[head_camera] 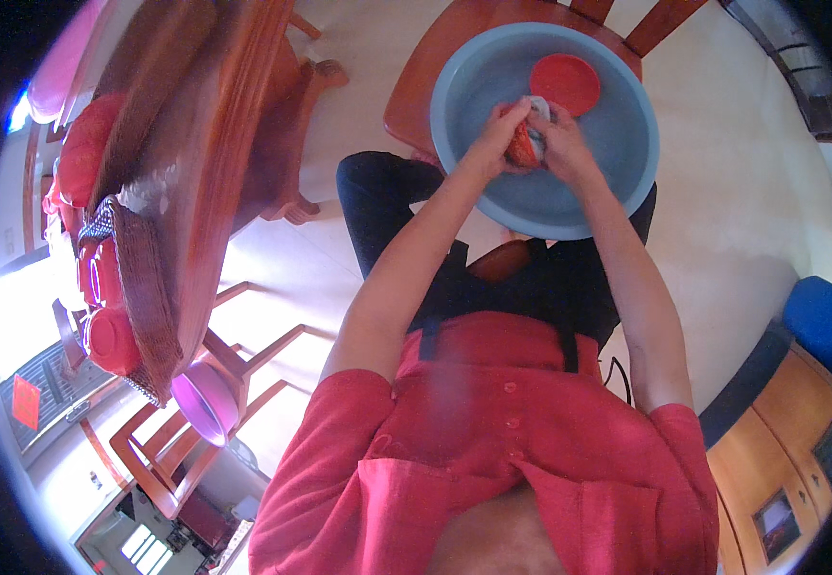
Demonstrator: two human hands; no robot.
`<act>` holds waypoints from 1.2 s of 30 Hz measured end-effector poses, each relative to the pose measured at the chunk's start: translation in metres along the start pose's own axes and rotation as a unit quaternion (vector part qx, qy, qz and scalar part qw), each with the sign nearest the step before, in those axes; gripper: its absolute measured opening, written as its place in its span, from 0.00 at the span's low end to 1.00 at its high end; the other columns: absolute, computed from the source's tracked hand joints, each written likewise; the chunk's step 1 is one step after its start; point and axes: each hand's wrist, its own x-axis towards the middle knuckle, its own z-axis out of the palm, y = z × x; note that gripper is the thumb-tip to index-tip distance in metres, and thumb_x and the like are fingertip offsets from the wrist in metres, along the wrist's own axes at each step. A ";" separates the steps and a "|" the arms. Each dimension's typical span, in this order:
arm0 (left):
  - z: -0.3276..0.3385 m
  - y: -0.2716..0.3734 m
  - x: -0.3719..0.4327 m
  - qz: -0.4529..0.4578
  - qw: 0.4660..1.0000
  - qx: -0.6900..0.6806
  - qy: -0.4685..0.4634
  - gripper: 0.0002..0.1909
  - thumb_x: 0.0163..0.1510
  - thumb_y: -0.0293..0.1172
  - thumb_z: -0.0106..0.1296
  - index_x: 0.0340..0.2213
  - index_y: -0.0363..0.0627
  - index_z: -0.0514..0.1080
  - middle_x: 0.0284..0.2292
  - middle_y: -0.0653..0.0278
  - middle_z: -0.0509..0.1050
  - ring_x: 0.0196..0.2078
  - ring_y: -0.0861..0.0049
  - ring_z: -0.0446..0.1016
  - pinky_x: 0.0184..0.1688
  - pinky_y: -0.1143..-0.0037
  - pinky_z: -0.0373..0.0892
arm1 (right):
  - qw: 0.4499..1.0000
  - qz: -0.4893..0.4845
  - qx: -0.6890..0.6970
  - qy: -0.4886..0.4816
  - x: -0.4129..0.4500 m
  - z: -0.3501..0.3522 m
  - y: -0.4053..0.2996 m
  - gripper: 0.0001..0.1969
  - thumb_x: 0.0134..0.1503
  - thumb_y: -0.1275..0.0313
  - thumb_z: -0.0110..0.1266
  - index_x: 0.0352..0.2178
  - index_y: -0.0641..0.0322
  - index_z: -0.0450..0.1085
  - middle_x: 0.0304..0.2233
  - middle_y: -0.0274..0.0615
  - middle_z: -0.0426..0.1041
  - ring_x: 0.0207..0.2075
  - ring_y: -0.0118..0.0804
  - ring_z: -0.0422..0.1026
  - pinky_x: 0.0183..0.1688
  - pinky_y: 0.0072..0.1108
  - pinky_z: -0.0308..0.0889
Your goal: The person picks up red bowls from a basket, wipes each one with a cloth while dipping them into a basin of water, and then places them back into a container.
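Note:
Both my hands are gathered around a crumpled bundle (525, 146) in orange-red and whitish grey, which looks like cloth. My left hand (500, 138) grips its left side, with the thumb near the top. My right hand (561, 144) presses on it from the right, fingers bent over the pale upper part. The palms hide much of the bundle. Both hands are above the inside of a wide blue-grey plastic basin (620, 190). A round red dish (565, 84) lies inside the basin, just beyond my right hand.
The basin stands on a wooden chair (419, 86) before my knees. To the left is a wooden table (222, 144) bearing a woven basket (146, 280) with red bowls (111, 341). A purple basin (205, 404) rests on another chair. A wooden cabinet (768, 431) stands at right.

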 end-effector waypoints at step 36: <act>-0.012 -0.017 0.026 0.122 0.987 0.105 0.026 0.32 0.41 0.50 0.54 0.41 0.35 0.64 0.36 0.56 0.69 0.39 0.73 0.67 0.41 0.75 0.64 | 0.600 -0.240 -0.758 -0.088 -0.043 -0.038 -0.019 0.13 0.44 0.75 0.45 0.35 0.60 0.68 0.38 0.47 0.65 0.42 0.48 0.64 0.41 0.34 0.63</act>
